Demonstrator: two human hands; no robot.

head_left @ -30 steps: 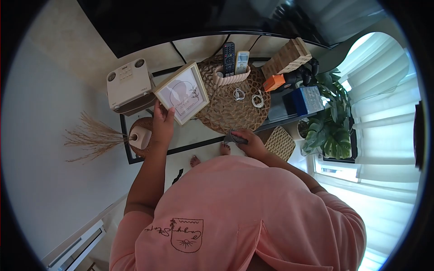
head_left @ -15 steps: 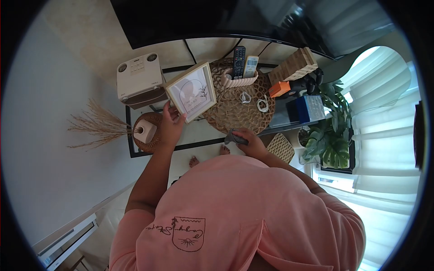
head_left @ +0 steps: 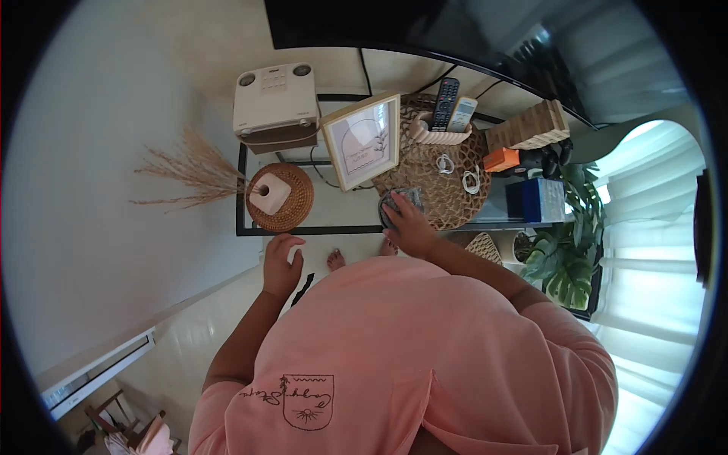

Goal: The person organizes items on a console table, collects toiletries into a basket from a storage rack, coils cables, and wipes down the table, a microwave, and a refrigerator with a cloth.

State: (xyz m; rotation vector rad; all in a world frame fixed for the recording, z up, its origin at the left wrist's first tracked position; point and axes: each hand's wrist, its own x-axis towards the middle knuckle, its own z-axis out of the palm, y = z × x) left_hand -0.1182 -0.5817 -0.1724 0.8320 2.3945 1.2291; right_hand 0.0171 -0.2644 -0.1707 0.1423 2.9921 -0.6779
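My right hand [head_left: 409, 229] presses a crumpled grey cloth [head_left: 410, 199] onto the near edge of the glass table, beside the round woven mat [head_left: 447, 203]. Held back near the table's front rail, my left hand [head_left: 282, 262] is empty, its fingers loosely bent and the thumb apart. A light wooden picture frame [head_left: 362, 144] stands tilted by the mat's left side, with neither hand touching it. Closest to my left hand is a wicker round [head_left: 297, 214] bearing a pale vase [head_left: 271, 199] with dried grass stems [head_left: 193, 171].
Behind stand a cream radio [head_left: 274, 102] and a wide black television [head_left: 455, 30]. On the mat sit a remote holder [head_left: 440, 136] and white coiled cables [head_left: 471, 180]. A wooden block stack [head_left: 528, 125], orange box [head_left: 500, 159], blue box [head_left: 538, 200] and leafy plant [head_left: 569, 262] fill the right.
My left hand has let go of the picture frame and drawn back toward me. My right hand has moved forward, setting the cloth onto the table. The whole view has shifted.
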